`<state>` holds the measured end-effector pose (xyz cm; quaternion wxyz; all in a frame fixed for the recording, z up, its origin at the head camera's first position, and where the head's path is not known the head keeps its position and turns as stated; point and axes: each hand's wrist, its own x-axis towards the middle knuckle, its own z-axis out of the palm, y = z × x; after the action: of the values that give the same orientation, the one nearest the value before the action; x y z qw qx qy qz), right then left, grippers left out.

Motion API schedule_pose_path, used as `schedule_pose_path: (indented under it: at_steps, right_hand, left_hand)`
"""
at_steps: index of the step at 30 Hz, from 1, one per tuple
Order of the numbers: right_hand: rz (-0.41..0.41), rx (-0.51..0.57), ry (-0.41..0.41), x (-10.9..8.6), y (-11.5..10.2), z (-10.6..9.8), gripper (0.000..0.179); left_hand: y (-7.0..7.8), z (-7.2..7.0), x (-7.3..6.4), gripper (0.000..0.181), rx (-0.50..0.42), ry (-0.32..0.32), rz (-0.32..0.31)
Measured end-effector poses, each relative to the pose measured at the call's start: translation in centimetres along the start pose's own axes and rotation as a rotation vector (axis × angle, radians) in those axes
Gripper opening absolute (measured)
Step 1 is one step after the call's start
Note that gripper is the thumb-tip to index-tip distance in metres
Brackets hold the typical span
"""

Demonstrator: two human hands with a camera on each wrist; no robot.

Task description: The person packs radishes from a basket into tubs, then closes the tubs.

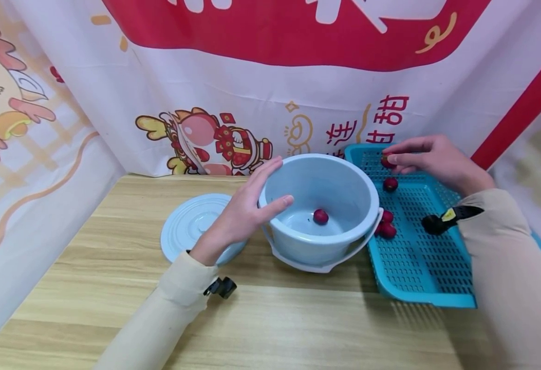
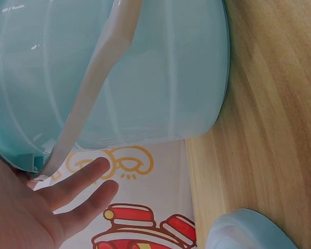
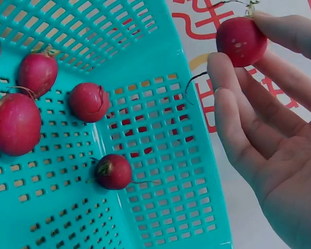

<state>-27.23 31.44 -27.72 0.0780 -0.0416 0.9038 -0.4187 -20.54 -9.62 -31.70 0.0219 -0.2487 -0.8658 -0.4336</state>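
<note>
A light blue bucket [image 1: 304, 250] stands upright in the head view, with one red radish [image 1: 320, 216] on its inside bottom. My left hand [image 1: 247, 208] touches the bucket's left rim, fingers and thumb extended. In the left wrist view, the pale handle [image 2: 90, 93] hangs down the bucket's outer wall, beside that hand. Over the far end of the blue-green basket [image 1: 420, 297], my right hand [image 1: 443, 160] pinches a radish [image 3: 242, 42] between thumb and fingertips; a thin root trails from it. Several more radishes [image 3: 18, 124] lie inside the basket.
A round light blue lid [image 1: 182, 226] lies on the wooden table [image 1: 261, 329] left of the bucket, partly hidden by my left arm. The basket stands close against the bucket's right side. Behind everything hangs a printed white and red cloth [image 1: 252, 87].
</note>
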Motion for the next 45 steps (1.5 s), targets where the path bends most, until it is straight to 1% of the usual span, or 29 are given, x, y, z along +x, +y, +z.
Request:
schedule_pose_path:
  at_steps: [9,15,19,24,30,36,45]
  right_hand:
    - [-0.044,0.032,0.05,-0.3,-0.5,0.2,0.063]
    - [-0.102,0.013,0.082,-0.7,-1.2,0.7,0.059]
    - [-0.133,0.027,0.094,-0.9,-1.9,1.2,0.056]
    - [-0.165,0.057,0.084,-1.2,-2.7,1.8,0.052]
    - [-0.183,0.065,0.068,-1.6,-3.6,2.5,0.049]
    - [-0.185,0.056,0.067,-1.7,-3.7,2.6,0.05]
    - [-0.207,0.077,0.061,-1.7,-3.7,2.8,0.05]
  left_hand:
    - [0.1,0.0,-0.1,0.084,0.004,0.004,0.0]
    - [0.0,0.1,0.0,0.083,0.01,0.005,0.0]
    - [-0.1,0.1,-0.1,0.084,0.009,0.004,-0.004]
    - [-0.2,0.1,-0.1,0.084,0.007,0.005,0.0]
    - [0.0,0.0,-0.2,0.084,0.009,0.008,0.005]
    - [0.0,0.1,-0.1,0.085,0.012,0.009,0.011]
    - [0.1,0.1,-0.2,0.083,0.018,0.013,-0.001]
